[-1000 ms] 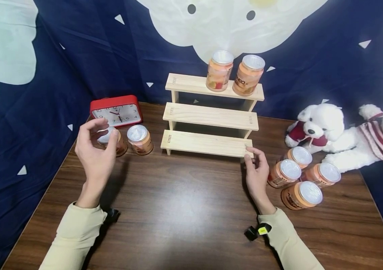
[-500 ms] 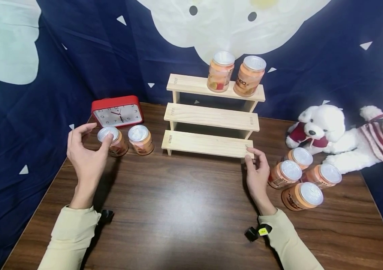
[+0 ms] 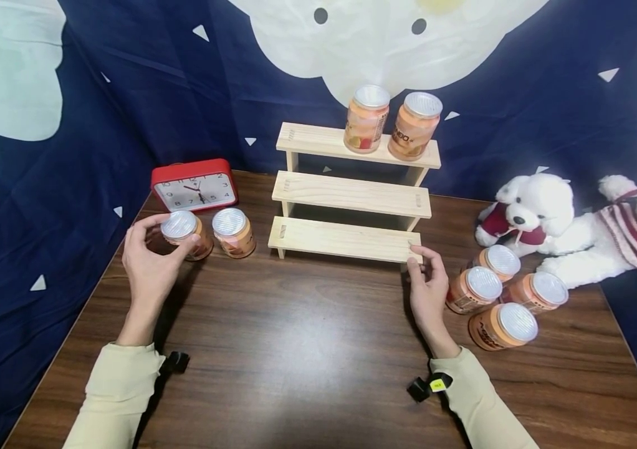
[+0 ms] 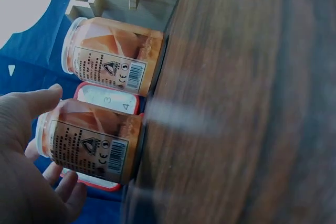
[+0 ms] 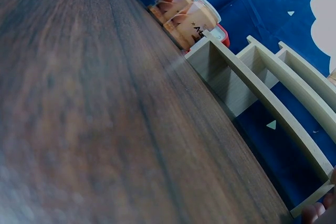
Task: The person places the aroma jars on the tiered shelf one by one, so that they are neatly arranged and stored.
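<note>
In the head view my left hand (image 3: 149, 268) reaches round the left one of two orange cans (image 3: 180, 226) with silvery lids, thumb on its near right side and index finger on its far left. The left wrist view shows that can (image 4: 94, 140) standing on the table, with my other fingers (image 4: 67, 184) behind it. A second can (image 3: 232, 232) stands just to its right. At the bottom step's right end, my right hand (image 3: 429, 288) pinches the corner of a three-step wooden display shelf (image 3: 343, 238), thumb at the front edge and fingers on top.
Two more cans (image 3: 366, 118) stand on the top step. Several cans (image 3: 483, 284) are grouped right of my right hand, near white plush toys (image 3: 540, 209). Behind the left cans is a red alarm clock (image 3: 194, 169). A dark blue cloth (image 3: 184, 93) hangs behind the brown table (image 3: 307, 349).
My left hand has come down from above the left can, swinging left and then in round it, thumb and fingers now against its sides. My right hand stays on the shelf corner.
</note>
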A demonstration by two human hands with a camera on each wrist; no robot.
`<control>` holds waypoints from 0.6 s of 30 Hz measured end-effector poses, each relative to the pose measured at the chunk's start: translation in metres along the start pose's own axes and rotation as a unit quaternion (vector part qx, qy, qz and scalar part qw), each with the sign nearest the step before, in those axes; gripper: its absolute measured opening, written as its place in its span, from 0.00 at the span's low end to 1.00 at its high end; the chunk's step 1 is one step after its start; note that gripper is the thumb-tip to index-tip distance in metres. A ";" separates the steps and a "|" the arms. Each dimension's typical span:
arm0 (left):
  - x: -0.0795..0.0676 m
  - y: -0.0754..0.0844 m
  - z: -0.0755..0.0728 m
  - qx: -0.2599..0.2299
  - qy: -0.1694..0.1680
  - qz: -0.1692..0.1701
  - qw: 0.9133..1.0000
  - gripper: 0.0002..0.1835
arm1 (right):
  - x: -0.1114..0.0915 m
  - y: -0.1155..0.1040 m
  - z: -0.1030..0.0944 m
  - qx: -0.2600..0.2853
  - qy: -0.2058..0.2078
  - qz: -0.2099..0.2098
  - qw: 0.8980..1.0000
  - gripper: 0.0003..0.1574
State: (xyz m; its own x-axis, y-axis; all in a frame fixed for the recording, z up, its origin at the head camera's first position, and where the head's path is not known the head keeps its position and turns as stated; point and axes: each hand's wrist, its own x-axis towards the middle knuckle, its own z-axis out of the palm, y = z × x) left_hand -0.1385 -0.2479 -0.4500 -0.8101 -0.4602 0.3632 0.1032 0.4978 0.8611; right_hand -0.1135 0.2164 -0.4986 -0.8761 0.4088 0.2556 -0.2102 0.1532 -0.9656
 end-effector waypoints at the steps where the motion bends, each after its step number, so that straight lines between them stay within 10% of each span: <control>1: 0.000 -0.001 0.000 -0.003 -0.004 -0.003 1.000 0.35 | 0.000 0.000 0.000 0.001 -0.001 0.000 1.000 0.14; 18: -0.004 -0.018 0.008 -0.070 -0.019 -0.018 0.997 0.42 | 0.000 0.000 0.000 0.000 -0.001 0.003 1.000 0.14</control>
State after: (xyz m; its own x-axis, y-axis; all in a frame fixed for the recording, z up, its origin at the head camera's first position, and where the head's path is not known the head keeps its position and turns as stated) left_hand -0.1416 -0.2485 -0.4698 -0.8357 -0.4466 0.3195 0.1507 0.3731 0.9155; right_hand -0.1137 0.2167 -0.4981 -0.8784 0.4077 0.2493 -0.2045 0.1507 -0.9672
